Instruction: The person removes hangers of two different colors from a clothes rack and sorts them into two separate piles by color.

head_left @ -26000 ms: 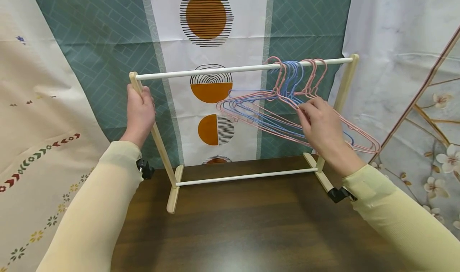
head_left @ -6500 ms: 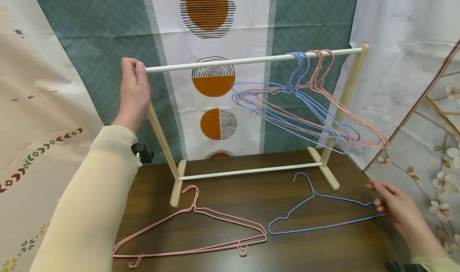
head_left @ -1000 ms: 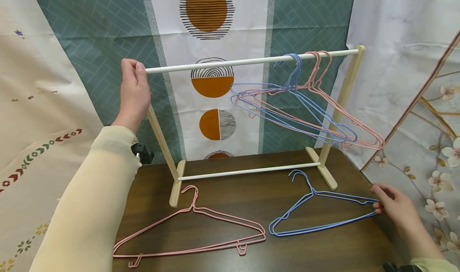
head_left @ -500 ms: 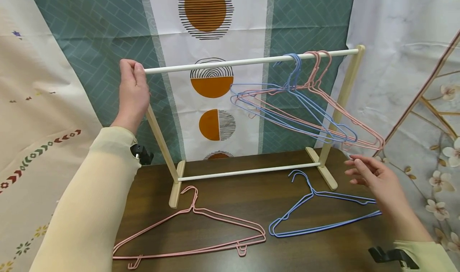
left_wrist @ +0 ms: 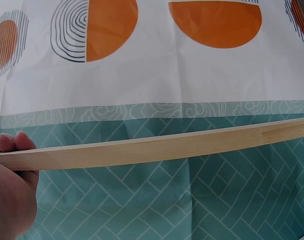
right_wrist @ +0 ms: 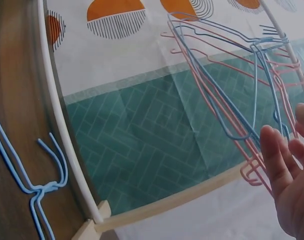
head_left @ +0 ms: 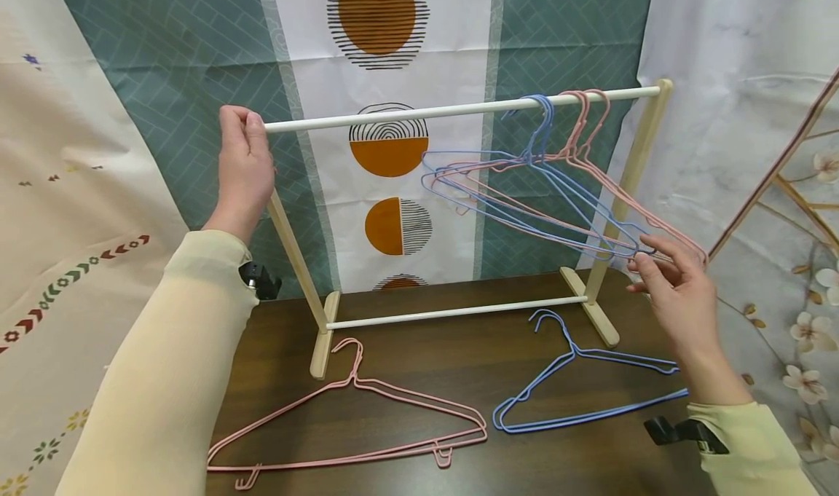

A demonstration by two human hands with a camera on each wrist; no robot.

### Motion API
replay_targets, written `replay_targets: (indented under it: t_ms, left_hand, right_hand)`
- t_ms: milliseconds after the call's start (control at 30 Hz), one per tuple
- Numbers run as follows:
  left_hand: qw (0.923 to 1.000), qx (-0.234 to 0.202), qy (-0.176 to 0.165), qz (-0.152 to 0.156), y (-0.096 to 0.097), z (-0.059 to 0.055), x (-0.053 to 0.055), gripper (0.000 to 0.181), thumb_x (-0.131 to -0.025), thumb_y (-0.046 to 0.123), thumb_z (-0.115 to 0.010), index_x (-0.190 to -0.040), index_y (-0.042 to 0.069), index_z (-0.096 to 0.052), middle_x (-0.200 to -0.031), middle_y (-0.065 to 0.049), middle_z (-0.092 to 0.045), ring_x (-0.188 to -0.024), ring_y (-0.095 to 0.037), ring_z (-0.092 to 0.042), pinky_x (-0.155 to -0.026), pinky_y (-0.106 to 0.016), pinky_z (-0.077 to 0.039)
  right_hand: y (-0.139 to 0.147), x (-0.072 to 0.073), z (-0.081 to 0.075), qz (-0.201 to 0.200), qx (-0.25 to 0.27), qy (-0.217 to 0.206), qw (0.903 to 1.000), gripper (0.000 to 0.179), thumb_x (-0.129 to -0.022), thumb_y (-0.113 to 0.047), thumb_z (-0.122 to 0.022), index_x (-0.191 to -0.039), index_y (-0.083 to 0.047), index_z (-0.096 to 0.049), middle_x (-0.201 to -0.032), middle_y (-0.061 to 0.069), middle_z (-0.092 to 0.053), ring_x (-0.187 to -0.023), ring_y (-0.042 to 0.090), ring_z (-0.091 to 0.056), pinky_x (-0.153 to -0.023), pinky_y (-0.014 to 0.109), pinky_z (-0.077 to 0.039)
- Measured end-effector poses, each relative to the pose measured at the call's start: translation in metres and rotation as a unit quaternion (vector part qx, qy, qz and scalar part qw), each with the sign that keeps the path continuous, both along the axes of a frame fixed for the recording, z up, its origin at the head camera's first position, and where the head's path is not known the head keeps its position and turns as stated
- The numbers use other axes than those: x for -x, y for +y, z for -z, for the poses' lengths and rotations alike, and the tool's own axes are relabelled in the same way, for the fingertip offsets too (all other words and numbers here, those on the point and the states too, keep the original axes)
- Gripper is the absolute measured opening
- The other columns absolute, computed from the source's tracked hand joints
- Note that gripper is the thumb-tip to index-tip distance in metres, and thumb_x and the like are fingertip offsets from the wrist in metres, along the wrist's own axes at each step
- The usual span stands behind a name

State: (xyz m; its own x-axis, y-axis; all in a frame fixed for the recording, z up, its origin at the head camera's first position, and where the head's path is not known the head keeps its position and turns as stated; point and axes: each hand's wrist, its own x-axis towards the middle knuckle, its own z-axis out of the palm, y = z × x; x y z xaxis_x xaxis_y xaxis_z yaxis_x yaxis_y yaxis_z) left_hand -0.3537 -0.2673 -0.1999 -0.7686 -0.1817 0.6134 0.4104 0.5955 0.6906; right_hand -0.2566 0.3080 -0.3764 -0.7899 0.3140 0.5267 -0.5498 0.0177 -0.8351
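Observation:
My left hand [head_left: 244, 168] grips the upper left end of a wooden garment rack, around the upright [left_wrist: 141, 151]. From the white top rail [head_left: 406, 117] hang several wire hangers: blue hangers [head_left: 542, 132] in front, pink hangers [head_left: 578, 128] behind them. At their lower right corners is my right hand [head_left: 682, 292], thumb and fingers on either side of the blue wire with a gap between them. In the right wrist view its fingertips [right_wrist: 269, 137] overlap the hangers. Two pink hangers [head_left: 357, 381] lie overlapped on the table, and two blue hangers [head_left: 575, 350] lie right of them.
The rack stands on a dark wood table [head_left: 367, 474], with a lower white bar [head_left: 452, 312] between its feet. A patterned green and white cloth [head_left: 452, 241] hangs close behind. Floral cloth [head_left: 802, 336] borders the right side.
A pink pair and a blue pair of hangers went from the rail to the table. Within the last second my right hand left the lying blue hangers and rose to the hanging ones.

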Motion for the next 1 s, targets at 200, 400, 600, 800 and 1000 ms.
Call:
replay_targets:
  t_ms: [200,400,600,800,1000]
  left_hand:
    - [1.0,0.003,0.003,0.0,0.001,-0.001,0.001,0.026,-0.12,0.052,-0.029,-0.131,0.029,-0.036,-0.095,-0.001,-0.041,-0.077,-0.018,-0.045,-0.077,-0.032,-0.044]
    - [1.0,0.001,-0.002,0.0,0.001,-0.001,0.001,0.027,-0.119,0.052,-0.029,-0.131,0.03,-0.036,-0.095,-0.001,-0.041,-0.077,-0.018,-0.044,-0.078,-0.031,-0.043]
    - [1.0,0.006,-0.002,-0.002,0.002,0.0,-0.001,0.028,-0.119,0.054,-0.027,-0.13,0.03,-0.035,-0.095,-0.001,-0.041,-0.076,-0.019,-0.044,-0.075,-0.032,-0.042]
    - [1.0,0.007,0.003,-0.001,0.002,0.0,-0.002,0.026,-0.119,0.053,-0.027,-0.13,0.03,-0.035,-0.093,-0.002,-0.041,-0.075,-0.019,-0.044,-0.074,-0.031,-0.041]
    - [1.0,0.002,0.001,0.0,0.002,-0.001,-0.001,0.026,-0.119,0.053,-0.028,-0.129,0.031,-0.035,-0.093,-0.002,-0.04,-0.074,-0.019,-0.043,-0.073,-0.032,-0.04]
  right_hand:
    - [0.001,0.007,-0.003,0.013,0.005,0.014,0.9998,0.039,-0.104,0.005,-0.072,-0.142,0.002,-0.07,-0.147,0.007,-0.05,-0.086,0.008,-0.076,-0.062,0.019,-0.059]
    - [0.007,0.012,0.002,0.014,-0.057,-0.03,0.9978,0.037,-0.106,0.0,-0.072,-0.143,-0.003,-0.071,-0.113,0.0,-0.069,-0.075,0.003,-0.074,-0.06,0.017,-0.058]
    - [0.004,0.014,0.003,0.012,-0.077,-0.034,0.9964,0.033,-0.104,0.001,-0.075,-0.137,0.0,-0.073,-0.09,-0.004,-0.073,-0.062,0.005,-0.065,-0.055,0.016,-0.053]
    - [-0.004,0.01,0.001,0.076,-0.15,-0.036,0.9851,0.035,-0.104,-0.001,-0.076,-0.139,0.0,-0.072,-0.106,-0.011,-0.065,-0.054,0.003,-0.055,-0.051,0.015,-0.045]
    - [-0.011,0.009,0.0,0.123,-0.177,-0.017,0.9765,0.027,-0.103,0.0,-0.077,-0.129,0.004,-0.076,-0.123,-0.01,-0.055,-0.057,0.001,-0.056,-0.051,0.013,-0.043]
